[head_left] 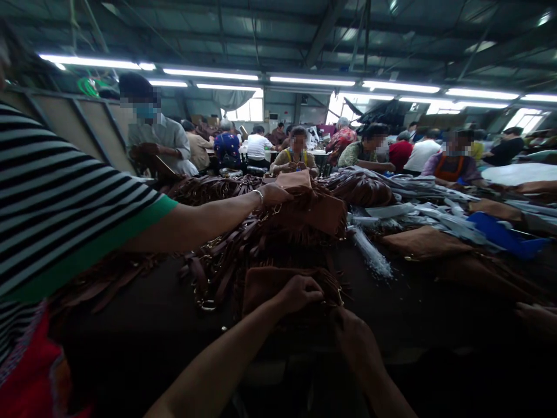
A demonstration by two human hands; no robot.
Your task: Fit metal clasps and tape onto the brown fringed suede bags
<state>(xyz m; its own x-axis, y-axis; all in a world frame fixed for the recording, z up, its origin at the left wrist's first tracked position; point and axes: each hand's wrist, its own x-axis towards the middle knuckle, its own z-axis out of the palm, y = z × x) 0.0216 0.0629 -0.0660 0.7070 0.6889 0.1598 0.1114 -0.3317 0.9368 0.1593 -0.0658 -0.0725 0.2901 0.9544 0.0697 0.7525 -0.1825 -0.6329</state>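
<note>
Left hand (pixel 299 294) on fringed brown suede bag (pixel 265 288)

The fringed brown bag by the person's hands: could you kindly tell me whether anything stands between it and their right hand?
Nothing visible does: the right hand sits just below the fringed bag, with only the dark table between them. The left hand rests on the bag's top edge, off to the side.

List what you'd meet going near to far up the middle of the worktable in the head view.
Left hand on a brown fringed suede bag → tangled brown straps with metal rings → striped-sleeved co-worker's hand → seated worker in a mustard top
</note>
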